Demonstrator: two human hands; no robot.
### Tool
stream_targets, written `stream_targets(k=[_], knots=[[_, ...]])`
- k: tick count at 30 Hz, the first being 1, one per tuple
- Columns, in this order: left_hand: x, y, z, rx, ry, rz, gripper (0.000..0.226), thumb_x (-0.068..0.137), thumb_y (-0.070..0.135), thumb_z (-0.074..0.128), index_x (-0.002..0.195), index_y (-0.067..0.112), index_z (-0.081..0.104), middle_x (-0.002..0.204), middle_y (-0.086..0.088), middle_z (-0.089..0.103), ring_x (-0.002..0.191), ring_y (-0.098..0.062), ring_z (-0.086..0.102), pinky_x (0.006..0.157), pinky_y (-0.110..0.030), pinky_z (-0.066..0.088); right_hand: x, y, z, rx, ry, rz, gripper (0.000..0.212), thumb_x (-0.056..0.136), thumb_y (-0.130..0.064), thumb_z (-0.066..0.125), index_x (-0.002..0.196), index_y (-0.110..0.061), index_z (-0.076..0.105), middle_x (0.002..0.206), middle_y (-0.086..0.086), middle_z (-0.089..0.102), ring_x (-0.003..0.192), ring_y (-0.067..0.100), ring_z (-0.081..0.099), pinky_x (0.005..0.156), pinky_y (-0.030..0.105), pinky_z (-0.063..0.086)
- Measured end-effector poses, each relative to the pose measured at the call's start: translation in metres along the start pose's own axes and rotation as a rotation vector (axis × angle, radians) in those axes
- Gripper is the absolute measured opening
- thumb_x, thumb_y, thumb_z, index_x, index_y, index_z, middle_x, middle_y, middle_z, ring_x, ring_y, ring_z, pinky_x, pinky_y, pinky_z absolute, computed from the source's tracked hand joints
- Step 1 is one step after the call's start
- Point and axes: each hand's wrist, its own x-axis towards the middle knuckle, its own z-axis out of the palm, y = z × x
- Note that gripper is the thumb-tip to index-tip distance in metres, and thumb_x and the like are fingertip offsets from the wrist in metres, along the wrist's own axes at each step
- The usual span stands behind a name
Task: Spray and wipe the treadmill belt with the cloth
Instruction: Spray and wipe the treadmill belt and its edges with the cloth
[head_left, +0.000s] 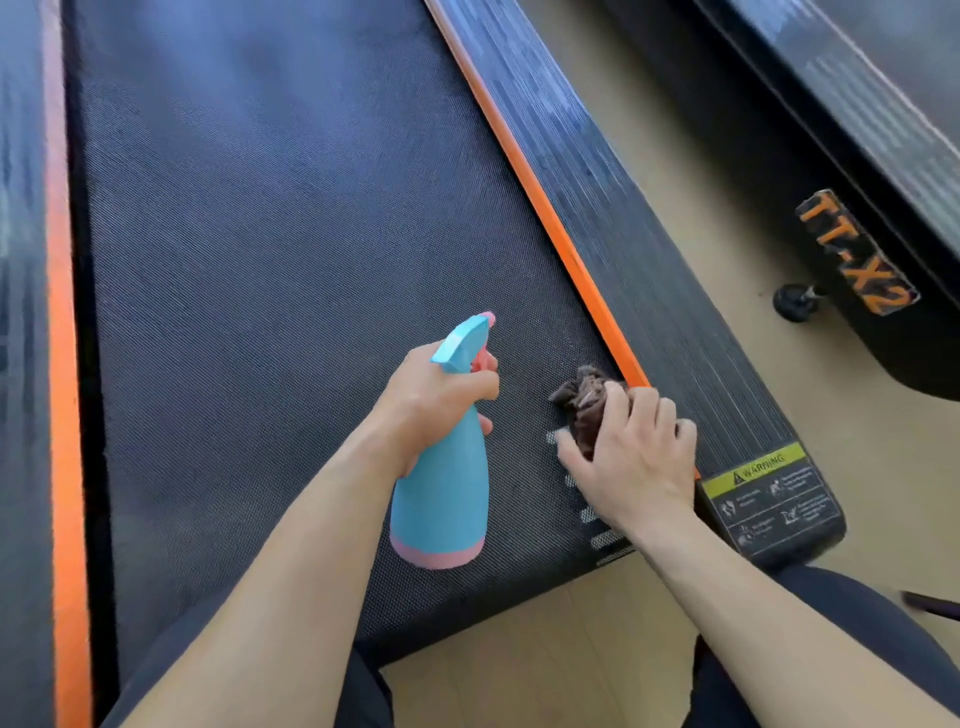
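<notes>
The left hand (436, 400) grips a blue spray bottle (441, 499) by the neck, fingers curled round it and one finger at the pink trigger. The nozzle points away up the treadmill belt (285, 260), and the bottle's pink-banded base faces the camera. Just beside it, the right hand (634, 457) holds a bunched dark brown cloth (584, 400), with the fingers curled over the wad and the thumb lying along its near side. The cloth sits at the belt's right edge near the rear end, touching or almost touching the orange strip (524, 171) that borders the belt there. A row of short white dashes runs along the belt surface beside the right wrist.

The belt itself is dark and finely textured. It fills most of the view, with a second orange strip (62, 364) down its left side. Outside the right strip lies a ribbed black side rail (649, 260), which carries a yellow-headed warning label (769, 499) at its near end. Both bare forearms reach in from below, above knees in dark trousers (831, 649).

Across a band of tan floor (701, 171) to the right stands a second black treadmill (831, 130). It is marked with orange "TT-X2" lettering (857, 254), and a small black foot (795, 301) rests on the floor beneath it.
</notes>
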Motion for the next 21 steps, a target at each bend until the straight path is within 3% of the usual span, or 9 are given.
stream_targets(k=[2, 4, 8, 12, 14, 18, 21], knots=[[-0.002, 0.0, -0.002, -0.003, 0.004, -0.005, 0.024, 0.076, 0.016, 0.073, 0.1, 0.013, 0.073, 0.107, -0.005, 0.076, 0.065, -0.021, 0.071, 0.085, -0.046, 0.063, -0.013, 0.011, 0.002, 0.071, 0.015, -0.064, 0.076, 0.094, -0.056, 0.052, 0.151, -0.008, 0.038, 0.132, 0.018, 0.047, 0.11, 0.036, 0.051, 0.09, 0.052, 0.048], [-0.002, 0.001, -0.002, -0.025, 0.013, 0.006, 0.028, 0.073, 0.016, 0.074, 0.101, 0.012, 0.074, 0.102, 0.001, 0.074, 0.072, -0.021, 0.073, 0.084, -0.048, 0.065, -0.018, 0.02, 0.005, 0.111, 0.083, -0.174, 0.071, 0.095, -0.042, 0.062, 0.156, -0.017, 0.036, 0.137, 0.02, 0.044, 0.111, 0.038, 0.049, 0.088, 0.054, 0.05], [-0.002, 0.005, 0.002, -0.024, 0.017, 0.015, 0.034, 0.076, 0.015, 0.075, 0.106, 0.001, 0.068, 0.107, -0.003, 0.073, 0.07, -0.02, 0.072, 0.077, -0.041, 0.065, 0.003, 0.013, 0.021, 0.128, 0.204, -0.285, 0.055, 0.095, -0.033, 0.065, 0.147, -0.02, 0.052, 0.131, 0.02, 0.054, 0.103, 0.04, 0.05, 0.08, 0.053, 0.051], [-0.001, 0.004, 0.0, -0.026, 0.026, 0.001, 0.037, 0.072, 0.018, 0.074, 0.109, 0.012, 0.073, 0.099, 0.002, 0.072, 0.073, -0.027, 0.075, 0.087, -0.053, 0.063, 0.064, -0.012, 0.026, 0.131, 0.267, -0.256, 0.049, 0.095, -0.032, 0.065, 0.142, -0.02, 0.056, 0.124, 0.02, 0.056, 0.098, 0.04, 0.05, 0.08, 0.049, 0.049], [0.001, 0.001, -0.003, -0.018, 0.047, -0.012, 0.042, 0.068, 0.023, 0.074, 0.11, 0.022, 0.075, 0.096, 0.003, 0.072, 0.086, -0.033, 0.078, 0.088, -0.059, 0.062, 0.109, -0.037, 0.026, 0.134, 0.265, -0.206, 0.045, 0.095, -0.032, 0.066, 0.138, -0.02, 0.058, 0.119, 0.019, 0.058, 0.096, 0.04, 0.052, 0.079, 0.048, 0.049], [0.001, 0.001, -0.008, -0.017, 0.068, -0.011, 0.032, 0.064, 0.025, 0.073, 0.093, 0.038, 0.076, 0.101, 0.004, 0.072, 0.092, -0.03, 0.079, 0.086, -0.059, 0.063, 0.148, -0.065, 0.02, 0.101, 0.179, -0.143, 0.04, 0.097, -0.035, 0.062, 0.134, -0.018, 0.06, 0.112, 0.019, 0.062, 0.096, 0.039, 0.054, 0.077, 0.046, 0.048], [-0.001, 0.004, -0.008, -0.001, 0.056, -0.019, 0.037, 0.063, 0.024, 0.072, 0.1, 0.024, 0.074, 0.104, 0.002, 0.072, 0.082, -0.025, 0.077, 0.086, -0.058, 0.063, 0.118, -0.043, 0.012, 0.112, 0.17, -0.166, 0.039, 0.092, -0.034, 0.066, 0.126, -0.015, 0.063, 0.102, 0.017, 0.062, 0.09, 0.038, 0.054, 0.072, 0.045, 0.048]])
